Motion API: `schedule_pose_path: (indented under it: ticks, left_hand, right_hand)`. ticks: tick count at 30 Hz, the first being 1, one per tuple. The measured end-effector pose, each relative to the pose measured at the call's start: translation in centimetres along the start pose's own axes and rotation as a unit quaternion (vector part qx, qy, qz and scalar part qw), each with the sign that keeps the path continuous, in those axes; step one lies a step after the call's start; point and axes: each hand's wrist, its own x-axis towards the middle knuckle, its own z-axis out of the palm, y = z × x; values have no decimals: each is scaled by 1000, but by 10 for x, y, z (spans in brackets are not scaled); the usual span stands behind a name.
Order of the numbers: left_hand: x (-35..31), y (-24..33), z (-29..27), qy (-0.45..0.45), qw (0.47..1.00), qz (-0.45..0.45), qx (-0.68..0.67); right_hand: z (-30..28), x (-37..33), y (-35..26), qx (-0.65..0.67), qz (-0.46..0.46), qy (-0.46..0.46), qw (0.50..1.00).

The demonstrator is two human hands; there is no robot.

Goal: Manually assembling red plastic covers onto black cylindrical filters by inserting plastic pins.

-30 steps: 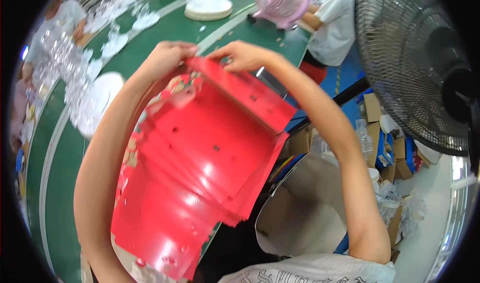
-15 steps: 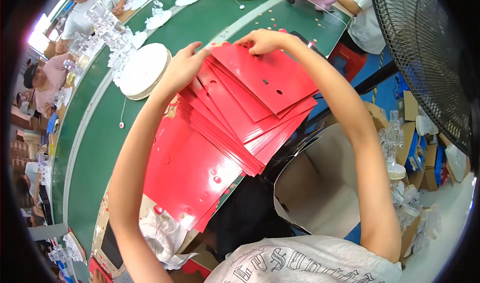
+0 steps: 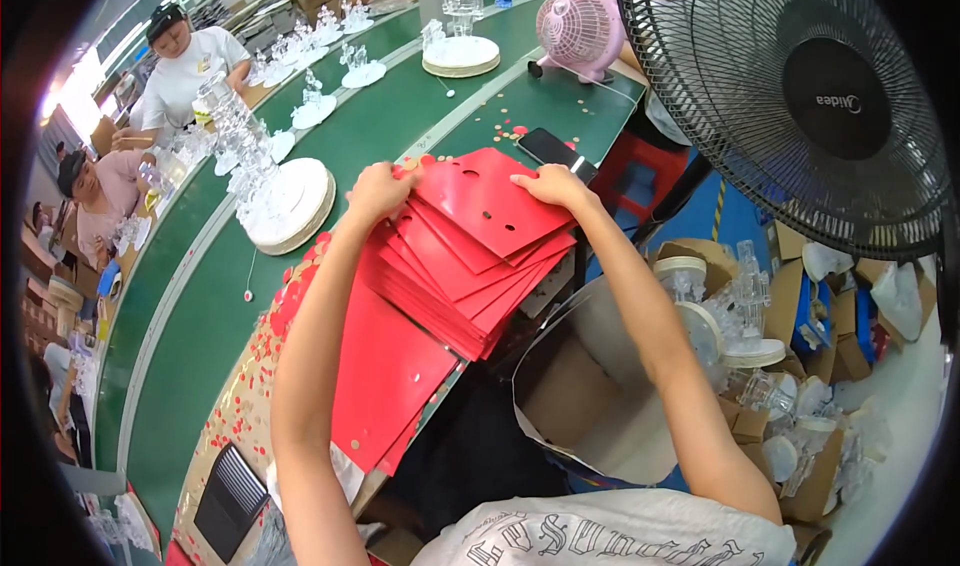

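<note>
A fanned stack of glossy red sheets [image 3: 452, 266], some with small round holes, lies at the table's near edge. On top sits a red sheet [image 3: 470, 201] with a few dark holes. My left hand [image 3: 380, 192] is closed at the stack's far left corner, fingertips pinching the sheet edges. Holding the top sheet's far right edge is my right hand [image 3: 560, 187], its thumb on top and its other fingers mostly hidden. Nearer me, beneath the fan of sheets, a larger red sheet area [image 3: 385, 386] lies flat.
Red and gold discs [image 3: 250, 391] litter the table's left part. A phone [image 3: 547, 147] and a pink fan [image 3: 580, 26] are beyond the sheets. A large black fan [image 3: 800, 96] stands right, above an open carton [image 3: 600, 396]. Clear plastic pieces on white round bases [image 3: 290, 206] stand at left.
My right hand has shifted right along the top sheet's edge, away from my left hand. The left fingers, earlier spread, are now closed on the corner. The whole view has tilted upward.
</note>
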Motion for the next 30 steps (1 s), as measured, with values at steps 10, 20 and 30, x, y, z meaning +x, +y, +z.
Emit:
schedule_pose_path:
  ticks: [10,20,30]
  left_hand:
    - [-190,43,75,226,790,-162,-547]
    - [-186,54,51,165,653,-176,-718]
    - [-158,30,59,-13,617,-158,-771]
  right_hand:
    - [-45,-30,-26,255,-12,-239,937]
    - [-38,-21,-24,311,58,-344,884]
    - [-53,-56,-5,467,45,-315,825]
